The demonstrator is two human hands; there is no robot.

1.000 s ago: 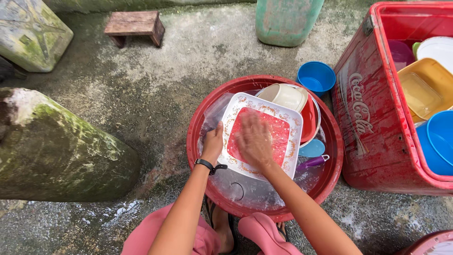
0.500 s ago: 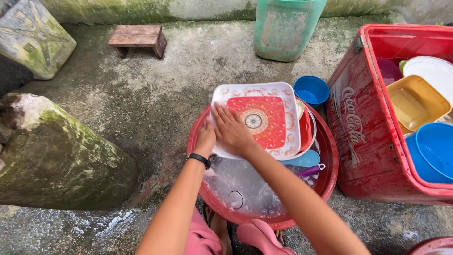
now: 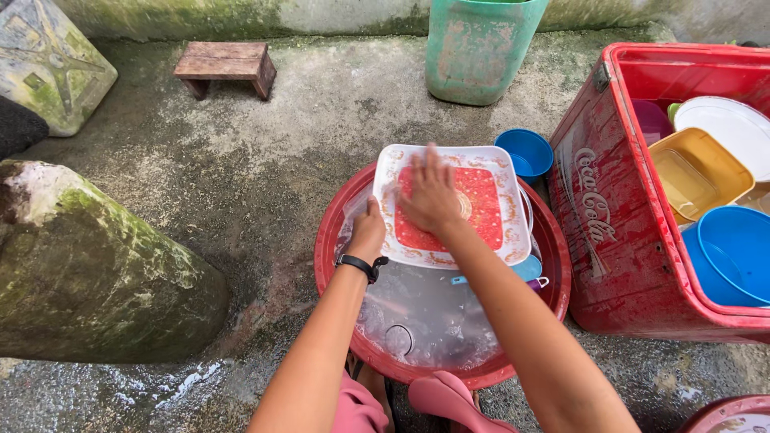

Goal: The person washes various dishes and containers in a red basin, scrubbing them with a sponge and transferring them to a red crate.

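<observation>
Over red basin [image 3: 337, 208] w/ soapy water: square plate [image 3: 513, 240], left hand [image 3: 367, 232] grip clenched on edge, right hand [image 3: 431, 196] flat, released.

Outdoor yard, daylight, soft and even; concrete floor [image 3: 265, 136] rough, grey, stained and damp, with pale wet patches at lower left; low wall [image 3: 241, 16] along the top edge, green with moss; small wooden stool [image 3: 226, 64] standing near the wall; large mossy boulder [image 3: 88, 265] at left; moss-marked concrete block [image 3: 48, 68] at upper left; worn green plastic container [image 3: 480, 48] at top centre, against the wall.
</observation>
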